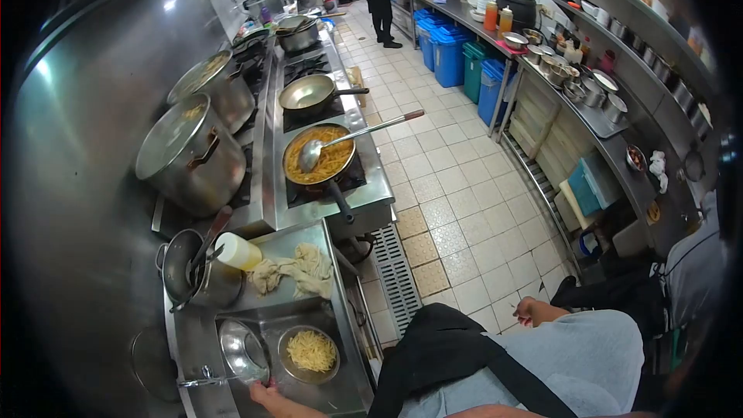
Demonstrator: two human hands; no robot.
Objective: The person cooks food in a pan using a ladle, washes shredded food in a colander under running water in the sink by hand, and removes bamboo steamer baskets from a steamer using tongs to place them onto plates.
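Observation:
In the sink, a shiny metal bowl [241,347] tilts beside the tap, and my left hand [267,393] grips its lower rim. Just to the right sits a bowl of pale cut pasta or similar strips [312,351]. My right hand [532,311] hangs over the floor, away from the sink, with its fingers curled; whatever it may hold is too small to name. On the stove, a pan of orange-sauced food [333,161] has a long-handled ladle [311,155] lying in it.
An empty-looking pan [307,94] and large pots [195,156] stand on the stove. A cloth [303,269] and yellowish container [238,251] lie above the sink. A co-worker [693,279] is close on the right; another person [379,1] stands farther off near blue bins [451,56].

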